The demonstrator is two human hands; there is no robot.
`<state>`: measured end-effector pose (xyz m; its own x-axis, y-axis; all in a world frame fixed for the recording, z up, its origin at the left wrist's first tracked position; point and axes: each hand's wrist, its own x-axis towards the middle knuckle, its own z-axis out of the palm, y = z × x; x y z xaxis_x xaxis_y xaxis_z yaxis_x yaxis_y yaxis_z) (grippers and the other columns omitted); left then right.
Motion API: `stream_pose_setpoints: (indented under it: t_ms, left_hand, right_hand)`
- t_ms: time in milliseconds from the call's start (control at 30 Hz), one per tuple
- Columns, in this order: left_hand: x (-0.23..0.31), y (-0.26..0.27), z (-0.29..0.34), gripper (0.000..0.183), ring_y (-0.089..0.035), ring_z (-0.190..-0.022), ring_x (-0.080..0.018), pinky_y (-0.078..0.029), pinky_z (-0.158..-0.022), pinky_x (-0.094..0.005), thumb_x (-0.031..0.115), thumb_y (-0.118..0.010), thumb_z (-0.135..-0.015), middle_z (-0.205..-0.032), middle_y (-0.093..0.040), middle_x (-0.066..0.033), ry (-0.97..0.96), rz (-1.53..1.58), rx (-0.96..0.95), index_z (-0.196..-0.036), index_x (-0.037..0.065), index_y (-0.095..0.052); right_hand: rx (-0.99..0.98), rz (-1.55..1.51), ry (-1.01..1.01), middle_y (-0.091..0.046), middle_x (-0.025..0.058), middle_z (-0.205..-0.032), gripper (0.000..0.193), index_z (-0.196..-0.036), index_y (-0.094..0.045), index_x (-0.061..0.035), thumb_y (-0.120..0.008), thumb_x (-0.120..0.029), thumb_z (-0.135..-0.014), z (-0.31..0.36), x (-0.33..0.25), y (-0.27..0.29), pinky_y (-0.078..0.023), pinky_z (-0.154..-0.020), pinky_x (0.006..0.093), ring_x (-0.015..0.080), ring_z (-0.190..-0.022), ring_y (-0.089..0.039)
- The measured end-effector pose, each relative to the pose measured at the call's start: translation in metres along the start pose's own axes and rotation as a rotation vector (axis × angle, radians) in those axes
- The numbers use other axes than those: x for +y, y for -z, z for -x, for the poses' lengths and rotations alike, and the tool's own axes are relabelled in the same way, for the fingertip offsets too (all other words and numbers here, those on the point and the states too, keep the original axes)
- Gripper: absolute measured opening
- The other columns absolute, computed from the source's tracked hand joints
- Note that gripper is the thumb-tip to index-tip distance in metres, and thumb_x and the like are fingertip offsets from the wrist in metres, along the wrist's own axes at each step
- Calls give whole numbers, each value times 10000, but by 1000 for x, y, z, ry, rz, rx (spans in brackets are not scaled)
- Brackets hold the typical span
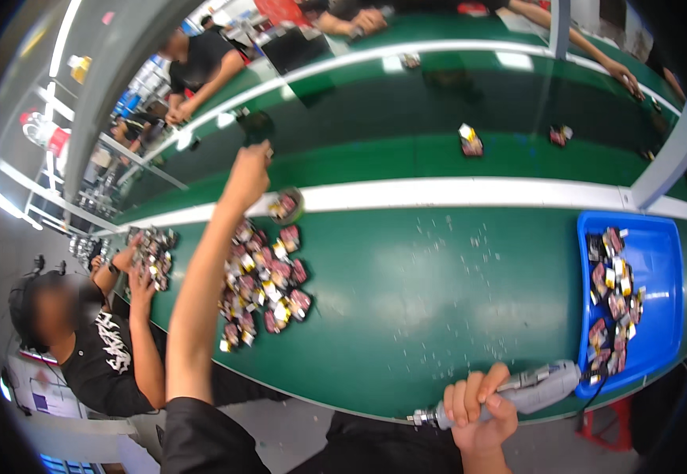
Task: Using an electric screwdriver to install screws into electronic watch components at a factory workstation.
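Observation:
My right hand [482, 407] is wrapped round a grey electric screwdriver [545, 387] at the bench's near edge. The tool lies almost level, its bit end pointing left and its cord leaving on the right. My left arm stretches across the white rail, and my left hand [247, 178] is over the far green belt, fingers curled together. Whatever those fingers hold, if anything, is too small and blurred to name. Just beyond the fingertips is a dark blurred shape [257, 124]. Below that arm lies a heap of small motor-like parts [268, 276] with copper-red, black, white and yellow pieces.
A round container [288, 205] holding a part stands by the white rail [438, 193]. At the right, a blue tray [663, 292] holds several similar parts. Small clippings [470, 245] litter the green bench [375, 300]. A co-worker [99, 340] handles parts at left; others sit across the belt.

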<state>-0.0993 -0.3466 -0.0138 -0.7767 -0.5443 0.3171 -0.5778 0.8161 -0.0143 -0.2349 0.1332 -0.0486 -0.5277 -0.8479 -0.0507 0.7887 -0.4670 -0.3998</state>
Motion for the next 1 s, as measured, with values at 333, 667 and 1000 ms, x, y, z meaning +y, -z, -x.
stream_pose_setpoints:
  t_ms: [333, 667, 1000]
  left_hand:
    - [225, 81, 202, 524, -532, -1131, -409, -408, -1005, -488, -66, -546, -756, -1275, -537, -248, -325, 320, -122, -1274, -89, -474]
    - [250, 71, 245, 491, -591, -972, -339, -535, -775, -397, -44, -684, -638, -1258, -563, -211, -323, 540, -243, -1115, -84, -574]
    - [257, 50, 240, 314, -635, -792, -299, -547, -586, -330, -52, -668, -636, -1035, -646, -231, -529, 383, 79, -938, -129, -623]
  right_hand:
    - [-49, 36, -4, -456, 35, -625, 107, -858, -445, -73, -495, -167, -869, 8, 0, 11, -403, -595, 317, 145, -521, -463]
    - [-7, 134, -151, -415, 9, -579, 101, -813, -413, -94, -489, -154, -839, 36, 19, -5, -396, -544, 299, 127, -479, -427]
    - [7, 215, -268, -435, 24, -627, 114, -887, -445, -91, -504, -189, -882, 63, 63, -18, -399, -567, 309, 142, -501, -450]
